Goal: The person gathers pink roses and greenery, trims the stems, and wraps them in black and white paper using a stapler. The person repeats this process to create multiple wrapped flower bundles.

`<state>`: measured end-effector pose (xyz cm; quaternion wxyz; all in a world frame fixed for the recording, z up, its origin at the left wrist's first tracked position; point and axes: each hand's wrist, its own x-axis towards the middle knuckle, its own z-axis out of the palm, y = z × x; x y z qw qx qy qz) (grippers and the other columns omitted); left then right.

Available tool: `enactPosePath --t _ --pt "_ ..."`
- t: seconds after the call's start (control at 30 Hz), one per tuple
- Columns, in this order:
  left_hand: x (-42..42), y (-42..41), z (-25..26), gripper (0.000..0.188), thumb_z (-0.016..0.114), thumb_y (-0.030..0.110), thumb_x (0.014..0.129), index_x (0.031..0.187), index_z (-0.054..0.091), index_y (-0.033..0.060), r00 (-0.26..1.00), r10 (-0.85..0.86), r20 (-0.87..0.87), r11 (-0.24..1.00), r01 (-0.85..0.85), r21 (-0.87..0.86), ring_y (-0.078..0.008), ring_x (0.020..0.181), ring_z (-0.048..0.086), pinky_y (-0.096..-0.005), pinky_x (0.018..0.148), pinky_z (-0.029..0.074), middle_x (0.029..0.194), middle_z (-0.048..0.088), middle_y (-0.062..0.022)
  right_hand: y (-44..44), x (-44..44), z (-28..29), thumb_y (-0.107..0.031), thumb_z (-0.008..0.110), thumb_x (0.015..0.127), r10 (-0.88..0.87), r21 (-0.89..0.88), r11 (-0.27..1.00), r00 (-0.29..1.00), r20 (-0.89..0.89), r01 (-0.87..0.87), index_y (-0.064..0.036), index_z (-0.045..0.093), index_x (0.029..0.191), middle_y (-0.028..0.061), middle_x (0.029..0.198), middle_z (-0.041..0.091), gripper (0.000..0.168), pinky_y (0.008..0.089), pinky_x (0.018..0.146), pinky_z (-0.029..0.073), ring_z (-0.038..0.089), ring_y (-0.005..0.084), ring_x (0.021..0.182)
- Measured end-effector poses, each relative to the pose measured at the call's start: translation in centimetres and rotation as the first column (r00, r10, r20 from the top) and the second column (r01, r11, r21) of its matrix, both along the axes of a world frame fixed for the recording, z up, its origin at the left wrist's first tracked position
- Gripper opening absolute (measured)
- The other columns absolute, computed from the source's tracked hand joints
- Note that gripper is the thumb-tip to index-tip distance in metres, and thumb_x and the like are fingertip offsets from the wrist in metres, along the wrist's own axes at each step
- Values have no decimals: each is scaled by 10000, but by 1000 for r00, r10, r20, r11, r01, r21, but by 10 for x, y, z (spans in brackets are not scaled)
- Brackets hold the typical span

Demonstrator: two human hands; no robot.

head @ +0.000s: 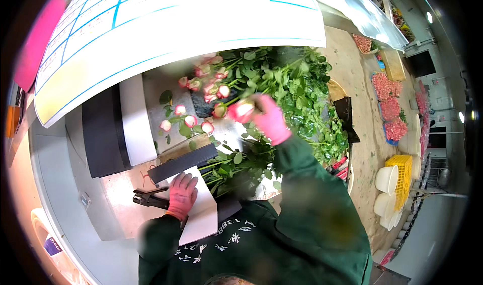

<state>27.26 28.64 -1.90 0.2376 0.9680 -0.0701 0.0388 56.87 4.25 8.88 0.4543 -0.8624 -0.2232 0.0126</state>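
Observation:
My right hand [269, 120], in a pink glove, is closed around a pink-and-white rose [241, 111], which looks blurred. My left hand [182, 194], gloved in pink too, rests on a folded sheet of white card [203, 213] with its fingers near a dark strip [185, 163]. A black stapler-like hand tool [151, 199] lies just left of that hand. Leafy stems [241, 164] extend rightward from the card; whether they have blooms there is hidden. More roses [202, 71] with long leafy stems lie beyond my right hand, and several cut rose heads [191, 121] lie nearer the middle.
A large white sheet with blue lines [181, 25] hangs over the far side. Black card [103, 134] and white card [137, 123] are stacked at left. Heaped green foliage [302, 85] lies at right. Beyond it on the floor stand white buckets [386, 179], a yellow crate [404, 177] and pink flower bunches [390, 108].

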Motion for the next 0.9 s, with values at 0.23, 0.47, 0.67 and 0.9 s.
enactPosePath --t 0.23,0.47,0.67,0.9 --pt "-4 2 2 438 642 171 794 1223 579 110 998 -50 34 999 49 25 -369 1232 461 -496 1040 371 1271 529 -130 -57 -25 103 45 644 760 43 -45 999 947 318 -30 -40 633 1135 129 1163 660 385 360 951 503 634 277 1083" --pt "-2 4 -1 435 653 180 794 1219 591 109 996 -41 83 999 40 15 -362 1239 458 -492 1042 375 1267 535 -116 -34 -24 -60 -172 566 882 335 -708 655 941 -39 -263 -127 638 1092 124 1065 629 227 445 868 518 634 317 1038" --pt "-1 3 7 446 651 147 797 1234 577 94 998 -39 41 999 39 -13 -389 1231 465 -502 1035 394 1263 550 -145 6 38 -105 -147 512 896 79 -798 601 997 -4 -51 -153 632 1086 121 1150 629 225 466 836 530 638 334 1059" --pt "3 3 4 436 664 179 764 1191 597 124 998 -48 37 999 47 26 -336 1203 492 -485 1024 400 1236 562 -94 25 61 -139 -156 519 918 180 -865 465 977 -117 -189 -131 614 1140 146 1160 620 243 458 844 542 630 320 1106"
